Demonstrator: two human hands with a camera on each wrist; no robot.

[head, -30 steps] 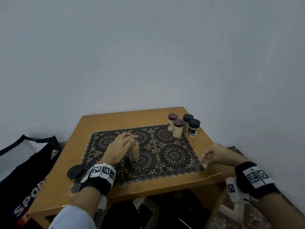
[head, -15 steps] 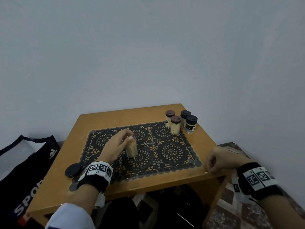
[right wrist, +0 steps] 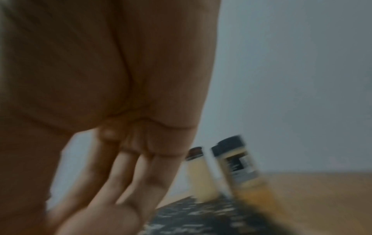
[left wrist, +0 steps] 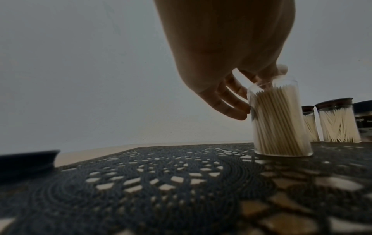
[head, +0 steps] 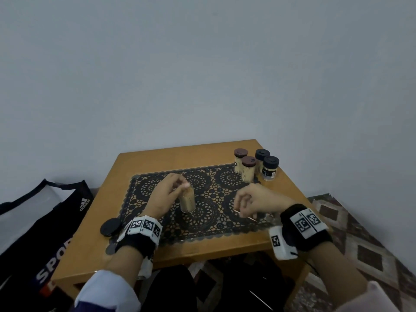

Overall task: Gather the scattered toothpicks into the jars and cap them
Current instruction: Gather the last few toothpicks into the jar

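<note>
Small wooden desk (head: 157,161) set against a plain grey wall, a dark lace mat (head: 209,224) across its middle.

Open jar (head: 187,200) stands upright near the mat's centre, uncapped, packed with toothpicks. Left hand (head: 165,195) is at its left side: the left wrist view shows curled fingers (left wrist: 231,101) against the glass just under the rim and a fingertip over the mouth, so this grip is closed round the jar.

Right hand (head: 256,202) hovers over the right part of the mat, clear of the jar. Fingers bent, pinching a single toothpick (head: 245,215) that pokes out below the hand at a slant. Right wrist view is blurred; the pinch itself does not show there.

Far right corner of the desk: four capped jars (head: 256,165) in a tight cluster, two with brown lids, two with black, all holding toothpicks. They stand well apart from both hands, partly on the mat's edge. One black-lidded jar carries a label.

Loose black lid (head: 110,226) lies flat on the bare wood just off the mat's left edge, beside the left wrist.

Nothing lies between the right hand and the open jar but bare mat.

Left of the desk, on the floor: a black sports bag (head: 45,233) with white lettering. Right of it: a patterned rug (head: 360,244). Both wrists wear black bands with square printed markers.
</note>
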